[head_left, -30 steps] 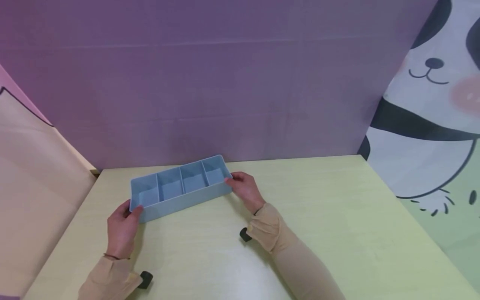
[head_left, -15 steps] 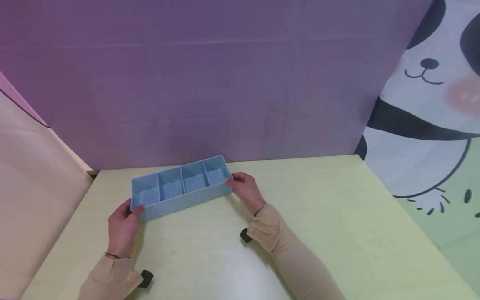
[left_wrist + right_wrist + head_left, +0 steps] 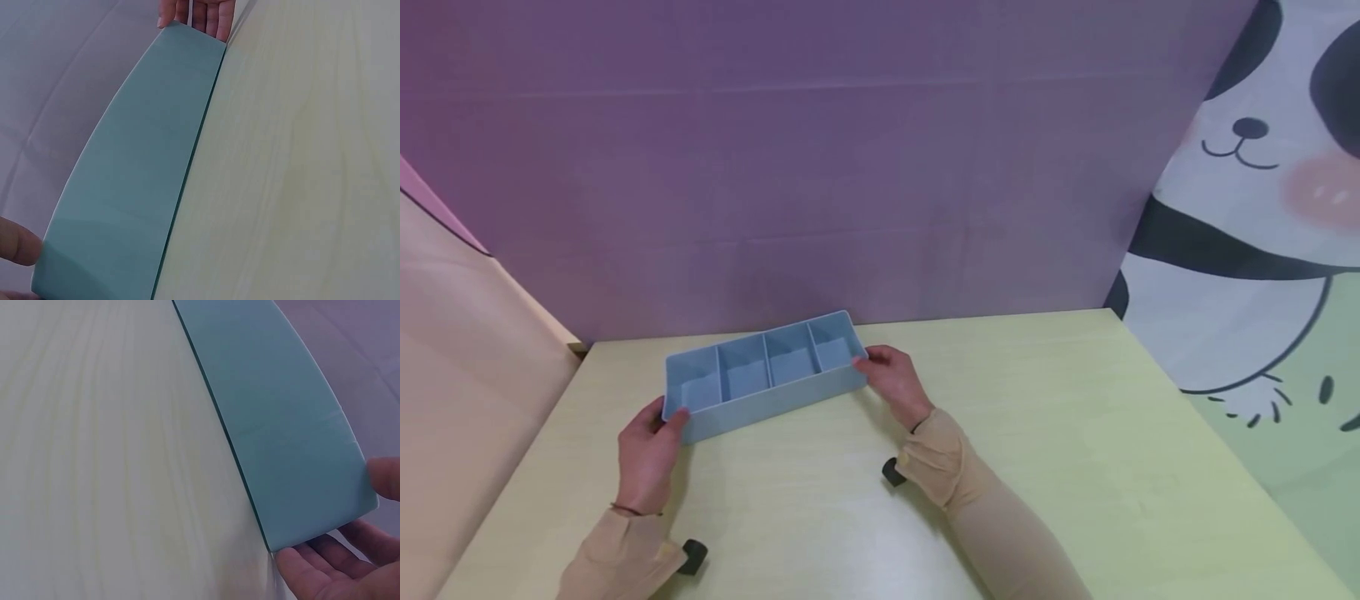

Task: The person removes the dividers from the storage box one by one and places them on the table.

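Note:
A long blue divided tray [image 3: 775, 400] with several bare compartments sits at a slant near the back left of the table, its right end farther back. My left hand [image 3: 646, 458] grips the left end, thumb over the near rim and fingers along the end wall. At the opposite end my right hand [image 3: 895, 383] holds the corner, thumb at the rim. In the right wrist view, fingers [image 3: 312, 569] curl along the end wall near the bottom edge. The left wrist view shows the tray's long side wall [image 3: 131, 169], with the right hand's fingers at its far end.
The pale wooden table [image 3: 1045, 433] meets a purple backdrop [image 3: 850, 167] just behind the tray. A cream panel [image 3: 467, 375] borders the left, and a panda-printed sheet [image 3: 1240, 317] the right. Small black pieces [image 3: 693, 557] jut from both sleeve cuffs.
The head view has shifted slightly, so the backdrop and panda print appear a little farther left. Both hands keep their hold on the tray, which stays nearly in place.

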`<state>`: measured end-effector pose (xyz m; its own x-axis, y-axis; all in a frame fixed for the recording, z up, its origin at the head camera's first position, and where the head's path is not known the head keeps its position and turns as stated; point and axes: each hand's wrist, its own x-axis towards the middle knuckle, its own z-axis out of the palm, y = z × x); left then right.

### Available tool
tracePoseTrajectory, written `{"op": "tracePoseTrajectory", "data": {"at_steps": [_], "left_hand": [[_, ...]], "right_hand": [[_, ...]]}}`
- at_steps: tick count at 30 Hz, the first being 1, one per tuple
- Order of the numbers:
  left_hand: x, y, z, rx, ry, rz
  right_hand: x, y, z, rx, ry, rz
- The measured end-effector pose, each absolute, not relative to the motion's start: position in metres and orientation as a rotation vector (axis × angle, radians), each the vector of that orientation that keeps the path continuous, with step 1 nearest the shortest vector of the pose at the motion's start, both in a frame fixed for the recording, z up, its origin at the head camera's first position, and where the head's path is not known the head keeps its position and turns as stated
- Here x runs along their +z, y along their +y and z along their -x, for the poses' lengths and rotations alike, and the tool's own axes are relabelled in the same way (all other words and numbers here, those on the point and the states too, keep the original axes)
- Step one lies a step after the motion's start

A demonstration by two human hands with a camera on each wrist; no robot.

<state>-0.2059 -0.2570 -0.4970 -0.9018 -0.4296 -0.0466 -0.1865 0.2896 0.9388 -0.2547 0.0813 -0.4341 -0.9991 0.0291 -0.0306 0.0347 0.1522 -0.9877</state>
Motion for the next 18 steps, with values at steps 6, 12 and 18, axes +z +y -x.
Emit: {"op": "tracePoseTrajectory", "data": {"at_steps": [6,12,18], "left_hand": [[-0.4949,-0.2525,0.2073,-1.659,-2.335,-0.558],[-0.4952,-0.2496,0.2093,-1.653,-2.346,-0.556],[-0.4974,-0.2476,0.2131,-1.631,-2.353,-0.562]], "right_hand": [[-0.4339,0.0848,0.2535,-2.033,2.386,-0.067],[-0.4323,0.0879,0.2518,-2.027,2.395,-0.069],[-0.4312,0.0909,0.2495,-2.049,2.383,-0.060]]}}
